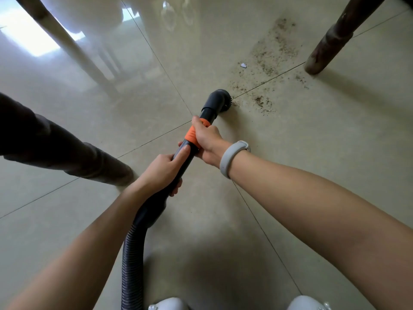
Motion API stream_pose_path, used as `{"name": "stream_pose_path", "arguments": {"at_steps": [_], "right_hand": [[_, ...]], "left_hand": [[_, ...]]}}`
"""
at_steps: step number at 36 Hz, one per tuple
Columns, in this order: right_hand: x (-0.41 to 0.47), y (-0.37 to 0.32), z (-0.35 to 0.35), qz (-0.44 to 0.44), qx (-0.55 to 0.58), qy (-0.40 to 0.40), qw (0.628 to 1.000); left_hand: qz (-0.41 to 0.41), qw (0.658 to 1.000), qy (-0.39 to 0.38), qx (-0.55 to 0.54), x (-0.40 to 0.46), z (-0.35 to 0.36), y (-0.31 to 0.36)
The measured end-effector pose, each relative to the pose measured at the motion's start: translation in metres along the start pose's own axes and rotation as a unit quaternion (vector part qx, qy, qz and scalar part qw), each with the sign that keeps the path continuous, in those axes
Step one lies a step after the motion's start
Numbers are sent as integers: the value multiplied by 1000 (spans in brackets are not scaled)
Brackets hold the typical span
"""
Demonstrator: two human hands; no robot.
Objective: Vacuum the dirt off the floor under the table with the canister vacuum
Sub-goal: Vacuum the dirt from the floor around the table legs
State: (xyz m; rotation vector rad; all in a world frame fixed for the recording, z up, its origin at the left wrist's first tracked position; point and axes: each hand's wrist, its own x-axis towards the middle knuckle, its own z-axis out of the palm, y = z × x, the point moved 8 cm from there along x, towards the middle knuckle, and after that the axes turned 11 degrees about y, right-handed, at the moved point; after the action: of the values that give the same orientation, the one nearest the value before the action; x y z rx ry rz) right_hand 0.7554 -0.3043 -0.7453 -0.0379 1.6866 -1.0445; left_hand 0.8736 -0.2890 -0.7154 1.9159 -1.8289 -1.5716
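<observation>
— Where are you standing with it right now?

— I'm holding the wand in both hands. My right hand is wrapping round the orange collar near the front, and my left hand is gripping the black tube just behind it, fingers curled under. The round brush nozzle is sitting on the tile floor at the near edge of the dirt, its bristles just touching the first crumbs.

— And the mess itself?

— It's running as a brown, gritty band from the nozzle up toward the dark table leg on the right, thickest in the far patch, thinner and speckled near the grout line. There's a small white scrap lying beside it (paper, I'm guessing; too small to tell).

— How are you planning to work it?

— I'm thinking slow, overlapping passes, keeping the brush flat on the tile so it's sucking rather than scattering the grit. I'd be steering with the front hand and feeding the ribbed hose with the rear one, and easing off near that leg so I'm not knocking it. The specks past the grout line by the leg look easiest to miss.
</observation>
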Motion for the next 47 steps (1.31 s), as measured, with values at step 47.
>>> {"name": "stream_pose_path", "arguments": {"at_steps": [47], "right_hand": [[-70, 82, -74, 58, 29, 179, 982]], "left_hand": [[54, 982, -88, 157, -72, 29, -29]]}}
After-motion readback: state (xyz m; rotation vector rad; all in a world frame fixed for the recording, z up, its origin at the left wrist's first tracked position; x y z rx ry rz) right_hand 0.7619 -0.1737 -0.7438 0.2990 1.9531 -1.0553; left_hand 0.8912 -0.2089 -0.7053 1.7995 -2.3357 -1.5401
